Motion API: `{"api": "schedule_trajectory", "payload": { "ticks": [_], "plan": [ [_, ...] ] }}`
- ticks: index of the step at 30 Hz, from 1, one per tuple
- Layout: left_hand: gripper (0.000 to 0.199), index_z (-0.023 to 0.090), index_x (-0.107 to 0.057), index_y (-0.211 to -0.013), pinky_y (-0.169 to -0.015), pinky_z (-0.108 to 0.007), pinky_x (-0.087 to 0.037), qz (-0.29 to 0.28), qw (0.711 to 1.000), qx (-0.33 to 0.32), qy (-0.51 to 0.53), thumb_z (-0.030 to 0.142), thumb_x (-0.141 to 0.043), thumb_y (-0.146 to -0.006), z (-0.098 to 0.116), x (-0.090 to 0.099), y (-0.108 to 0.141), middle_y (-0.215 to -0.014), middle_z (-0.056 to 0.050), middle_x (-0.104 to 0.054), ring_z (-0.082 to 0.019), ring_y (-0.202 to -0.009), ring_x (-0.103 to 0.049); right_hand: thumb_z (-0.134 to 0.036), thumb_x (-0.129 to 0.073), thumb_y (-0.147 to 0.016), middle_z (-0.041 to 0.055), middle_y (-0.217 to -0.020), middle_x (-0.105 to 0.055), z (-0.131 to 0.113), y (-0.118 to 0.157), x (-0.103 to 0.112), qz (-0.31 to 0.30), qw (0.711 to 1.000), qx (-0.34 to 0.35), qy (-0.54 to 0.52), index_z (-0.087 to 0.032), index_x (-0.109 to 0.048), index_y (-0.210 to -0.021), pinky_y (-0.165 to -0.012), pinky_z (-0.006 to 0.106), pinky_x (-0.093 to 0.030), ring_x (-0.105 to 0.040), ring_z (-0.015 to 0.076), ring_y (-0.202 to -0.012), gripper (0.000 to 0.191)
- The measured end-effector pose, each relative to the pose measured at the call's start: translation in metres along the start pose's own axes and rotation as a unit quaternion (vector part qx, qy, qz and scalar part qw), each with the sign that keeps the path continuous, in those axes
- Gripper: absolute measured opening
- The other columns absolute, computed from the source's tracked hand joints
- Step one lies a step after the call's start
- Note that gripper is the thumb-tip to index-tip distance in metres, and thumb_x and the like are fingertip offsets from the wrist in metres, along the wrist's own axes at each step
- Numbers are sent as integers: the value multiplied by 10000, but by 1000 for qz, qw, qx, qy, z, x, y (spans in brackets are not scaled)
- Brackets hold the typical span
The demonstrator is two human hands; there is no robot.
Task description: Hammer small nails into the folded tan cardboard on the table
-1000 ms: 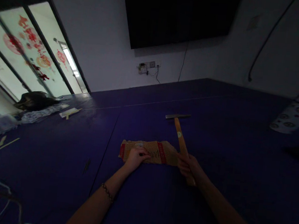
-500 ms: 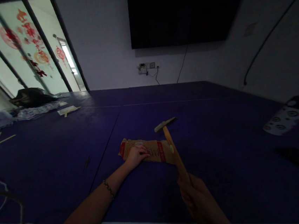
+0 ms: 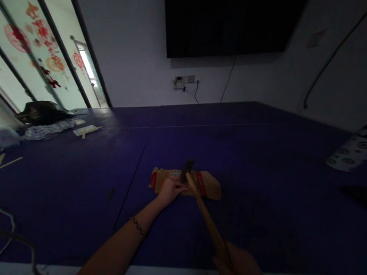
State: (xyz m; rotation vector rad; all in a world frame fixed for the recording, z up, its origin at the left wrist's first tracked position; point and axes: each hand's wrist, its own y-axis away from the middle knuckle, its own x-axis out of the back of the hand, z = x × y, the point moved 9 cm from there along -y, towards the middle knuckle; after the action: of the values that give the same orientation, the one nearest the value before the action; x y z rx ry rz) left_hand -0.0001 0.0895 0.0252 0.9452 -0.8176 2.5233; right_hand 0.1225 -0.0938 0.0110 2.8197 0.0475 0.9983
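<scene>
Right hand [image 3: 239,268] gripping hammer [image 3: 206,215], head right by left hand [image 3: 169,191]'s fingertips, mid-frame over cardboard [image 3: 211,187]; left grip pinched, can't tell on what.

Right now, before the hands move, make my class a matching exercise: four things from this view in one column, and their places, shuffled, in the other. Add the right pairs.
Things
1. Hammer
2. Brown piece with red bands
3. Bracelet
4. Large black screen

Places
A. Around the left arm
B. On the wall
C. In the grip of the right hand
D. Under the left hand

Right pairs
1-C
2-D
3-A
4-B
</scene>
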Motion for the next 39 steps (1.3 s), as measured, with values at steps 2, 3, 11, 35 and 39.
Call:
{"api": "schedule_trajectory", "payload": {
  "ticks": [2,3,11,35,39],
  "plan": [
    [89,179,-683,-615,-684,-256,-468,3,1000,-2,5,248,-652,-662,0,0,0,-686,-25,-655,-146,-689,-585,-313,-458,-702,57,-579,-589,3,2,0,8,1000,4,-1,-191,-543,-647,-498,261,-362,-538,177,-530,158],
    [85,180,-680,-607,-686,-254,-467,5,1000,-6,11,243,-655,-659,1,0,-1,-694,-23,-657,-142,-686,-585,-327,-463,-705,54,-576,-587,3,2,0,12,1000,6,-3,-193,-546,-656,-494,259,-362,-536,176,-527,165],
    [59,161,-682,-611,-678,-254,-465,3,1000,-11,10,209,-669,-642,2,-1,0,-699,-34,-654,-150,-695,-593,-303,-430,-677,52,-536,-568,-14,10,7,76,997,-10,3,-194,-505,-607,-479,264,-348,-533,177,-496,150],
    [89,152,-682,-710,-699,-257,-473,20,998,-31,-42,212,-669,-646,4,0,1,-770,-44,-654,-142,-728,-588,-466,-694,-567,-107,-360,-342,-17,-106,60,39,878,100,-467,-180,-422,-628,-240,144,-265,-262,26,-248,399],
    [167,148,-675,-752,-741,-304,-456,26,994,-32,-102,268,-678,-636,10,3,5,-821,-63,-657,-175,-791,-572,-538,-699,-502,-132,-338,-247,9,-143,54,-2,848,95,-522,-190,-397,-580,-214,135,-225,-180,13,-243,468]
  ]
}}
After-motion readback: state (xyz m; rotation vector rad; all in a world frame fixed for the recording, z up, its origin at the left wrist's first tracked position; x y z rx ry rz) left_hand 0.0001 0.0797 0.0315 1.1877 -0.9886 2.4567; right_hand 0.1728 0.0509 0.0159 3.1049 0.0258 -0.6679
